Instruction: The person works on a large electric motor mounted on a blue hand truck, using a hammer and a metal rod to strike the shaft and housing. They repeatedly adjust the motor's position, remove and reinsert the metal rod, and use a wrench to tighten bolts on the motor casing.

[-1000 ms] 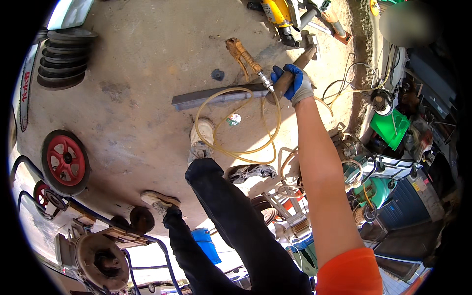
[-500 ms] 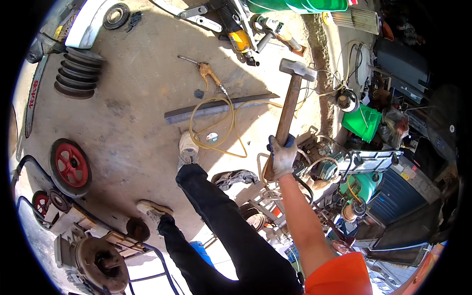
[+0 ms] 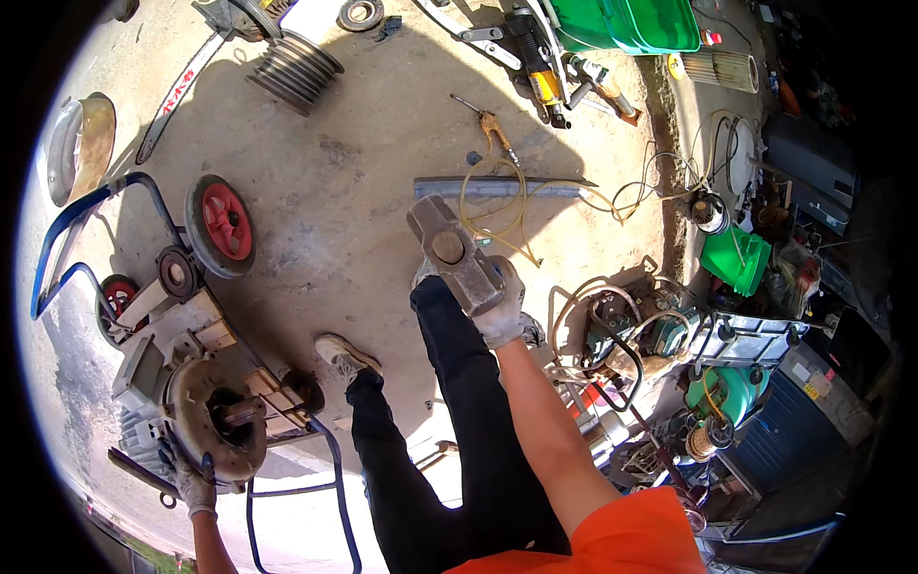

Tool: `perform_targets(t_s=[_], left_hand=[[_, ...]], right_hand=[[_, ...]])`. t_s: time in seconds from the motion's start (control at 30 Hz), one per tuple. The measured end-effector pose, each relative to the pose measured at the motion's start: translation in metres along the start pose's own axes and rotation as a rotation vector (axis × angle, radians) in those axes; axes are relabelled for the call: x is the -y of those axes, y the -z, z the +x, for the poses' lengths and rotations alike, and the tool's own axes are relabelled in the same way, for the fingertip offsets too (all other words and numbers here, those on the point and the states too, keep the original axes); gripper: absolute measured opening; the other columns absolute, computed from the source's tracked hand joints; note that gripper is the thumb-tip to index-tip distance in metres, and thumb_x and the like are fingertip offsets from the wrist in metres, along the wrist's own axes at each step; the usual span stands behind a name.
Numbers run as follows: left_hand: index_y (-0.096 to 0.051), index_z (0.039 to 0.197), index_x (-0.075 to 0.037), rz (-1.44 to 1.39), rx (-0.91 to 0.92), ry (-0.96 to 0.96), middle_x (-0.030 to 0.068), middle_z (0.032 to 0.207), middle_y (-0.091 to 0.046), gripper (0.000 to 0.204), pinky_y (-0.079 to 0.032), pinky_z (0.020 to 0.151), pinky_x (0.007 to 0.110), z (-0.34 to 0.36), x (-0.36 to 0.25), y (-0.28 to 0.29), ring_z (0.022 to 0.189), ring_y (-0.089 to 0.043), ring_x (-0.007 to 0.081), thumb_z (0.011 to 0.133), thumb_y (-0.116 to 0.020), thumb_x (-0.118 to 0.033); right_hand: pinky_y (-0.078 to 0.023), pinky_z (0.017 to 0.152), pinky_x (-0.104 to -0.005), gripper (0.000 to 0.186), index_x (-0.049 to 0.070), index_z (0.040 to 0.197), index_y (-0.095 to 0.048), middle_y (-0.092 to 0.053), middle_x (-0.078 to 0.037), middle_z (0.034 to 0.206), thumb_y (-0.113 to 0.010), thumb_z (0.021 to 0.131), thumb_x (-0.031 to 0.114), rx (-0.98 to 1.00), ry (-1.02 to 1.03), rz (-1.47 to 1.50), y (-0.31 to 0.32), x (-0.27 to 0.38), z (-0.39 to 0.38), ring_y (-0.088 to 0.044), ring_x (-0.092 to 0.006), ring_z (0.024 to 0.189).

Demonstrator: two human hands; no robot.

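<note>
My right hand (image 3: 502, 304), in a pale work glove, is closed around the handle of a sledgehammer (image 3: 448, 247). The hammer's grey steel head points up toward me, over my right leg, and hides most of its wooden handle. At lower left my gloved left hand (image 3: 196, 486) grips the lower edge of an electric motor (image 3: 182, 421), thumb and fingers apart along the housing. The motor has a round, rusty open end with a shaft inside. It sits on a blue-framed hand cart (image 3: 337, 459) with red-hubbed wheels (image 3: 224, 222). A dark bar (image 3: 139, 469) lies beside the left hand.
An air blow gun (image 3: 492, 129) with a yellow hose and a grey metal bar (image 3: 449, 187) lie on the floor ahead. A ribbed pulley (image 3: 295, 75) and a chainsaw bar (image 3: 177, 100) are at upper left. A compressor (image 3: 612, 325) and green bins (image 3: 736, 258) crowd the right.
The hammer has swung down and toward me, its head now facing up. My left hand has come into view at the motor. The view has shifted left, bringing more of the cart into sight.
</note>
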State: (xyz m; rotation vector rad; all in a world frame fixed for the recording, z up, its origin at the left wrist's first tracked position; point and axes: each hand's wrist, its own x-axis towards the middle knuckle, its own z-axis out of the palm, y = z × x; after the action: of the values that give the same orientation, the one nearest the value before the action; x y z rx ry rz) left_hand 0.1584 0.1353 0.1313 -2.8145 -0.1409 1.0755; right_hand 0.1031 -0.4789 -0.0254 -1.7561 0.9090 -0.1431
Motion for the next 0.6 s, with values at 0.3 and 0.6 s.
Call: perform_targets(t_s=[0.3,0.6], left_hand=[[-0.025,0.148,-0.021,0.03,-0.252,-0.148,0.0194,0.15,-0.026,0.085,-0.027,0.107,0.051,-0.002,-0.009,-0.008,0.134,-0.026,0.0471,0.08,-0.059,-0.058],[-0.041,0.141,-0.016,0.13,-0.428,-0.337,0.0239,0.144,-0.034,0.072,-0.018,0.11,0.052,0.001,0.014,-0.011,0.133,-0.029,0.0445,0.084,-0.051,-0.059]], right_hand=[[-0.052,0.053,-0.0293,0.015,-0.003,0.093,-0.057,-0.058,-0.006,0.074,-0.065,0.082,0.003,0.582,-0.681,0.387,-0.076,0.103,-0.165,-0.057,-0.0138,0.057],[-0.05,0.045,-0.0321,0.023,-0.003,0.089,-0.057,-0.058,-0.009,0.068,-0.07,0.08,0.014,0.642,-1.089,0.534,-0.178,0.049,-0.327,-0.057,-0.0201,0.049]])
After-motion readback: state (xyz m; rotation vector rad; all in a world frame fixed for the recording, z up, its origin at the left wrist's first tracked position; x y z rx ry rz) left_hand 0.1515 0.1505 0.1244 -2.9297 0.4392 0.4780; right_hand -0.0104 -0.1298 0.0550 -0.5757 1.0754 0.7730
